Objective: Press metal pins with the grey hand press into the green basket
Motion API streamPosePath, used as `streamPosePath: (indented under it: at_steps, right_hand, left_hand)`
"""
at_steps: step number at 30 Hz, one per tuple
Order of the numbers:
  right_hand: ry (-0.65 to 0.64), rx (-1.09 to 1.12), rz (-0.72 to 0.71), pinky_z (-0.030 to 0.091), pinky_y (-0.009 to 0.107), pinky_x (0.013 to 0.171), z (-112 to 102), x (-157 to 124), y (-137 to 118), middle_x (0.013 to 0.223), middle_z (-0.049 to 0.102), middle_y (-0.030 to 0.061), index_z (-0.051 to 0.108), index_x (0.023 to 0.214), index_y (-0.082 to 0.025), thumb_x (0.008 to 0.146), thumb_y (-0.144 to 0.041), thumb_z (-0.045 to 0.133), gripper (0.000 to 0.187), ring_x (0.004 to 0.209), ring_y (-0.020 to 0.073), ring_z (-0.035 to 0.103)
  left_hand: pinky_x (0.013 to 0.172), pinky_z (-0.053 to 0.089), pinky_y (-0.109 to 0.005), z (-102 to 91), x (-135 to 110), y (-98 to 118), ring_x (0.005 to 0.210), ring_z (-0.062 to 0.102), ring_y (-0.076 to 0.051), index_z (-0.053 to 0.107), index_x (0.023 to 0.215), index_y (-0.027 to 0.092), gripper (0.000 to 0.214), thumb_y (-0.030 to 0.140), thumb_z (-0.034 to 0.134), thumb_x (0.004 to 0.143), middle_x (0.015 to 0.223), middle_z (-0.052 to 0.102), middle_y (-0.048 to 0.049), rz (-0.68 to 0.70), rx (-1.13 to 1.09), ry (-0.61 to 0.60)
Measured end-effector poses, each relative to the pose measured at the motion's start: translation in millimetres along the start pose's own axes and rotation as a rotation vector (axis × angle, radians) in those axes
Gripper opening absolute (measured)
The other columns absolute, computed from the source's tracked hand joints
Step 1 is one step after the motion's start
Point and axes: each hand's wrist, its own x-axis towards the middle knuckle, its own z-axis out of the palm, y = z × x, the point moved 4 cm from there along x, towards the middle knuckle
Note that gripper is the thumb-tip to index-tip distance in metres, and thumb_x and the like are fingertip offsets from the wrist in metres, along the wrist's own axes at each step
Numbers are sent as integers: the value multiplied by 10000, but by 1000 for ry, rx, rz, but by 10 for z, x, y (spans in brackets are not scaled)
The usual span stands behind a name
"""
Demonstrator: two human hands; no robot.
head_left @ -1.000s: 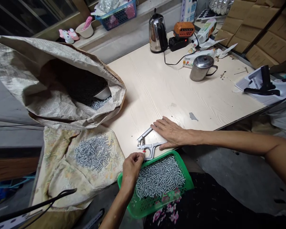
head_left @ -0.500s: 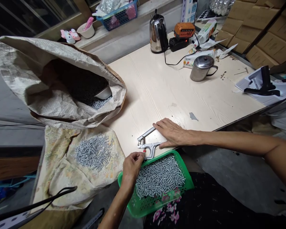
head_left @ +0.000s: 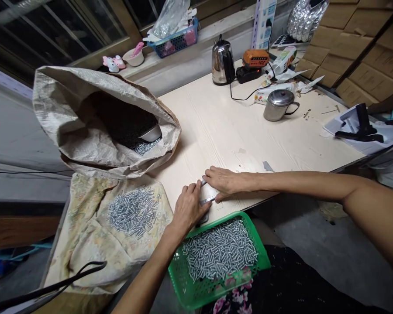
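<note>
A small metal hand press tool lies near the front edge of the pale wooden table, mostly covered by both hands. My left hand rests on its front end with fingers curled over it. My right hand lies across the tool's handles, fingers pressed down on them. A green plastic basket full of small silver screws sits on my lap just below the hands. More screws lie in a heap on a floral cloth to the left.
A large open paper sack holding screws and a scoop stands at the table's left. At the back are a kettle, an orange battery charger with its cable, and a lidded steel mug. Cardboard boxes stack at right.
My left hand moved up from the tool's red-tipped jaw onto the tool's front end. My right hand slid left along the handles. The view shifted slightly.
</note>
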Motion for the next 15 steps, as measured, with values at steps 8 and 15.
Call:
streamPosePath:
  at_steps: [8, 15]
  right_hand:
    - [-21, -62, 85, 451, 367, 767, 11, 104, 73, 1058, 575, 145, 614, 1071, -90, 743, -369, 780, 462, 963, 258, 479]
    - [1, -136, 107, 446, 388, 773, -53, 183, 150, 997, 599, 124, 629, 1030, -123, 745, -394, 778, 420, 915, 253, 505]
  left_hand:
    - [870, 465, -413, 0, 189, 20, 1008, 492, -263, 510, 1157, 151, 400, 288, 655, 810, 1043, 549, -101, -9, 6, 4]
    - [857, 457, -394, -28, 290, -97, 984, 515, -248, 555, 1030, 165, 294, 305, 668, 797, 995, 575, -79, -29, -26, -19]
